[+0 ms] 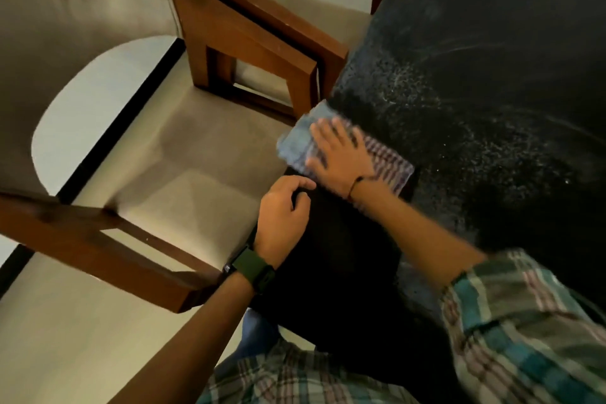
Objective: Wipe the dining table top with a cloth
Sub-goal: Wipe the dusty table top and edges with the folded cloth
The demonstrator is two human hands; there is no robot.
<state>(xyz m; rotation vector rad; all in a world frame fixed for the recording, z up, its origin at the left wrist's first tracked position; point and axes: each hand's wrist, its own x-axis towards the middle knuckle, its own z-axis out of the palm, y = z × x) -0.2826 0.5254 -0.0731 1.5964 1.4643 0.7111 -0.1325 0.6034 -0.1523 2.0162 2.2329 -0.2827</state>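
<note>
A hand presses a cloth at the edge of a dark table.

The right hand (341,154) lies flat with spread fingers on the folded blue and purple checked cloth (387,157), which sits at the near left edge of the black speckled dining table top (492,92), one end hanging over. The left hand (285,213) rests on the table edge just beside it, fingers loosely curled; it seems to hold nothing, though blur hides detail. Two beige cushioned wooden chairs (203,128) stand close to the table.

Cloth (387,157) partly under blurred right hand (341,154); table (492,75) cropped.
</note>
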